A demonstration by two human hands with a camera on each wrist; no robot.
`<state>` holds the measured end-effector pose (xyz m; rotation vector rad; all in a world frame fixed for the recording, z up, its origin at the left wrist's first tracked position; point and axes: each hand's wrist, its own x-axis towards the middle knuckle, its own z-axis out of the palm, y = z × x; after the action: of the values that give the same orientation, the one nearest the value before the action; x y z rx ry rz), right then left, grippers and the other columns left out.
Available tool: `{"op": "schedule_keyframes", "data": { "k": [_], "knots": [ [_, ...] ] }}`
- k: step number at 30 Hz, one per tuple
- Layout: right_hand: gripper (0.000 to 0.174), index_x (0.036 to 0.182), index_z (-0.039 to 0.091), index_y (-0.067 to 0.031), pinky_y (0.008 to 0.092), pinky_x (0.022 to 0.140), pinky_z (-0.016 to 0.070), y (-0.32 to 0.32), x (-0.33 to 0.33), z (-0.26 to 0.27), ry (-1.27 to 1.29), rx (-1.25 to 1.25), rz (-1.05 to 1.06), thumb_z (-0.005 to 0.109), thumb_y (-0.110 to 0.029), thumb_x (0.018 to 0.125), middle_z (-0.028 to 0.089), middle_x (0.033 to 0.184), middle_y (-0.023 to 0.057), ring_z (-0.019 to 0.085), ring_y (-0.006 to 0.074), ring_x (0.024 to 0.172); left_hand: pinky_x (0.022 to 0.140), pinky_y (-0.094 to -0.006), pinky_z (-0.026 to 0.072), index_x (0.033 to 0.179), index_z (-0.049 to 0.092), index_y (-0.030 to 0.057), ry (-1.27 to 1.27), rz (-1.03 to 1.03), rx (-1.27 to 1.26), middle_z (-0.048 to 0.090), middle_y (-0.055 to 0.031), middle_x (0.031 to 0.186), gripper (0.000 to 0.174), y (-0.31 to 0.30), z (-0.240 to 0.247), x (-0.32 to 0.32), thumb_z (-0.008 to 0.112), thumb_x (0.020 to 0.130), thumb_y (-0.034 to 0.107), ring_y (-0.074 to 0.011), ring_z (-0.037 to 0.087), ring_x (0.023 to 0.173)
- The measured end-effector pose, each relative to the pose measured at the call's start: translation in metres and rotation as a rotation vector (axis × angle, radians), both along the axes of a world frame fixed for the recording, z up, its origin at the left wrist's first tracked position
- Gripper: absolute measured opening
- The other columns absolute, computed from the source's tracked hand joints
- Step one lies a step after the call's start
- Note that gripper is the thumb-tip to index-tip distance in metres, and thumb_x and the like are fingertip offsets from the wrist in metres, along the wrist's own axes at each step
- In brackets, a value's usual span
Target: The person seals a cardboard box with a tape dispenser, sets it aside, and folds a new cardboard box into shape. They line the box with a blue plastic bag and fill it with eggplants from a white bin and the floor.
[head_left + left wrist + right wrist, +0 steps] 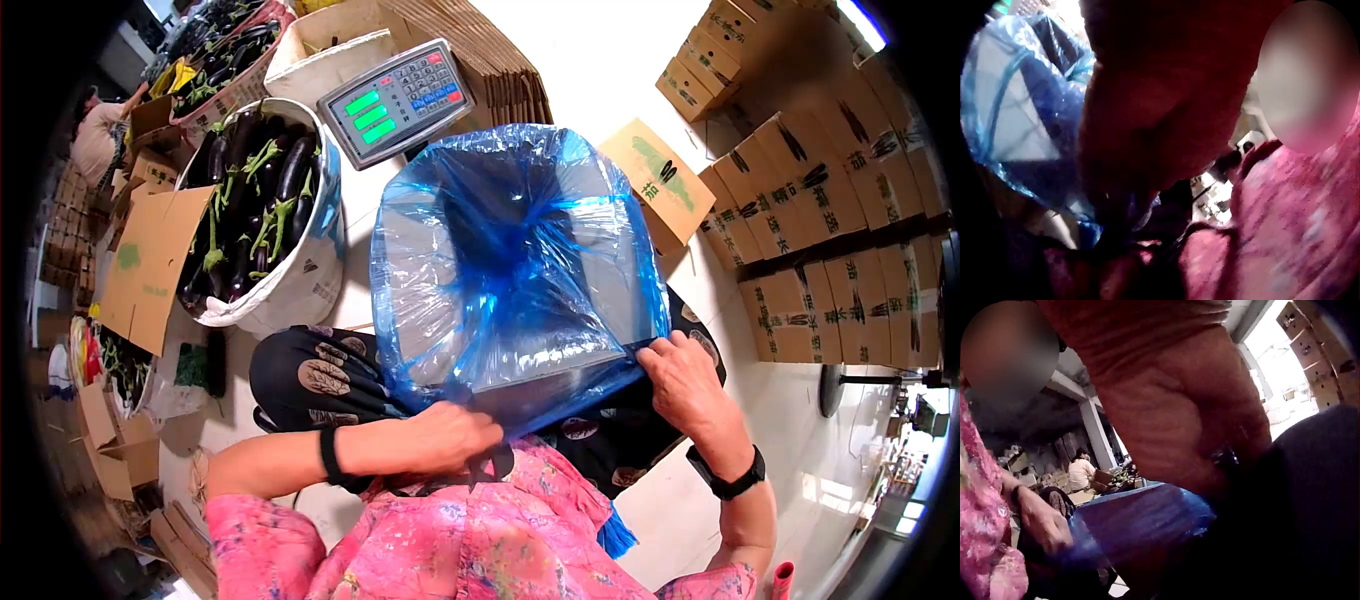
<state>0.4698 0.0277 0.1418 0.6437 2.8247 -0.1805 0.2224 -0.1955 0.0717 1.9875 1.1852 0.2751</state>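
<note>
A blue translucent plastic bag [510, 250] is spread over an open box between the person's legs, its middle sunk into the box. My left hand [455, 437] grips the near edge of the bag with curled fingers, blurred at the tips. At the near right corner, my right hand [688, 385] pinches the bag's edge. The left wrist view has my left hand [1160, 106] dark beside the bag [1019, 112]. Blue film [1141, 519] stretches between my left hand [1044, 522] and my right hand [1179, 419] in the right wrist view; the right fingertips are hidden in shadow.
A digital scale [398, 103] stands behind the bag. To the left is a white tub [325, 235] of eggplants [255, 195], with a cardboard flap [155, 270] beside it. Flattened cartons [480, 60] lie at the back; stacked cartons [810, 200] line the right. Another person [1082, 472] sits in the distance.
</note>
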Motion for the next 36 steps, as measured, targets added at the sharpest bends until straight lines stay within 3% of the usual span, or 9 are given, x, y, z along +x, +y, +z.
{"op": "schedule_keyframes", "data": {
  "k": [5, 10, 14, 17, 21, 27, 30, 33, 36],
  "knots": [
    [0.013, 0.089, 0.060, -0.0020, 0.0513, 0.073, 0.0514, 0.036, 0.014, -0.048, -0.070, -0.086, -0.108, 0.054, -0.001, 0.078, 0.063, 0.085, 0.0206, 0.064, 0.0392, 0.083, 0.067, -0.0484, 0.0534, 0.123, 0.052, 0.0013, 0.079, 0.118, 0.212, 0.065, -0.0222, 0.095, 0.037, -0.030, -0.111, -0.001, 0.051, 0.087, 0.010, -0.0381, 0.067, 0.083],
    [0.013, 0.084, 0.064, -0.0020, 0.0503, 0.072, 0.0505, 0.056, 0.018, -0.060, -0.015, -0.139, -0.149, 0.054, -0.001, 0.077, 0.064, 0.082, 0.0212, 0.062, 0.0424, 0.083, 0.062, -0.0468, 0.0532, 0.130, 0.049, 0.0010, 0.313, 0.001, -0.368, 0.068, -0.0195, 0.086, 0.044, -0.009, -0.037, -0.013, 0.052, 0.087, 0.013, -0.0367, 0.069, 0.081],
    [0.015, 0.086, 0.066, -0.0043, 0.0473, 0.075, 0.0509, 0.071, 0.026, -0.067, -0.001, -0.131, -0.110, 0.056, -0.002, 0.075, 0.063, 0.086, 0.0190, 0.062, 0.0390, 0.087, 0.068, -0.0457, 0.0546, 0.094, 0.069, 0.0036, 0.417, -0.004, -0.292, 0.069, -0.0187, 0.088, 0.020, -0.032, -0.078, -0.022, 0.057, 0.085, 0.017, -0.0331, 0.069, 0.080],
    [0.015, 0.085, 0.067, -0.0041, 0.0462, 0.078, 0.0512, 0.082, 0.031, -0.076, -0.024, -0.062, -0.137, 0.057, -0.003, 0.073, 0.063, 0.091, 0.0178, 0.062, 0.0378, 0.090, 0.065, -0.0487, 0.0538, 0.113, 0.061, 0.0019, 0.538, -0.001, -0.330, 0.069, -0.0199, 0.086, 0.030, -0.029, -0.078, -0.027, 0.053, 0.087, 0.015, -0.0369, 0.069, 0.080],
    [0.028, 0.101, 0.067, -0.0022, 0.0452, 0.082, 0.0531, 0.106, 0.024, -0.079, -0.160, -0.127, -0.272, 0.054, -0.003, 0.077, 0.067, 0.098, 0.0228, 0.064, 0.0409, 0.094, 0.070, -0.0453, 0.0530, 0.104, 0.062, 0.0009, 0.528, 0.206, -0.179, 0.067, -0.0213, 0.088, 0.048, -0.023, -0.062, -0.036, 0.057, 0.092, 0.047, -0.0380, 0.066, 0.084],
    [0.039, 0.119, 0.062, -0.0016, 0.0445, 0.080, 0.0525, 0.107, -0.009, -0.057, -0.193, -0.540, -0.521, 0.058, -0.011, 0.081, 0.068, 0.094, 0.0255, 0.067, 0.0410, 0.091, 0.071, -0.0483, 0.0524, 0.105, 0.063, 0.0013, 0.089, 0.110, -0.108, 0.067, -0.0202, 0.089, 0.049, -0.043, -0.029, -0.030, 0.055, 0.094, 0.049, -0.0424, 0.065, 0.081],
    [0.040, 0.119, 0.062, 0.0010, 0.0414, 0.084, 0.0528, 0.124, -0.016, -0.074, 0.033, -0.295, -0.239, 0.063, -0.020, 0.085, 0.070, 0.098, 0.0226, 0.068, 0.0337, 0.095, 0.074, -0.0483, 0.0522, 0.111, 0.062, 0.0031, 0.042, 0.222, -0.007, 0.067, -0.0198, 0.088, 0.040, -0.035, 0.021, -0.050, 0.060, 0.093, 0.038, -0.0404, 0.065, 0.084],
    [0.052, 0.114, 0.065, 0.0025, 0.0403, 0.084, 0.0535, 0.122, -0.039, -0.078, 0.351, -0.503, -0.431, 0.067, -0.041, 0.085, 0.068, 0.105, 0.0252, 0.067, 0.0352, 0.100, 0.076, -0.0457, 0.0533, 0.112, 0.063, 0.0030, 0.053, 0.398, 0.010, 0.068, -0.0208, 0.090, 0.034, -0.014, 0.077, -0.091, 0.064, 0.091, 0.030, -0.0385, 0.066, 0.086],
    [0.105, 0.128, 0.044, 0.0141, 0.0411, 0.095, 0.0496, 0.104, -0.078, -0.085, 0.317, -0.553, -0.578, 0.080, -0.062, 0.066, 0.059, 0.120, 0.0356, 0.060, 0.0422, 0.113, 0.077, -0.0414, 0.0540, 0.117, 0.062, 0.0013, 0.061, 0.563, 0.055, 0.069, -0.0212, 0.096, 0.034, 0.007, 0.091, -0.140, 0.065, 0.092, 0.025, -0.0343, 0.069, 0.087]
  ]
}}
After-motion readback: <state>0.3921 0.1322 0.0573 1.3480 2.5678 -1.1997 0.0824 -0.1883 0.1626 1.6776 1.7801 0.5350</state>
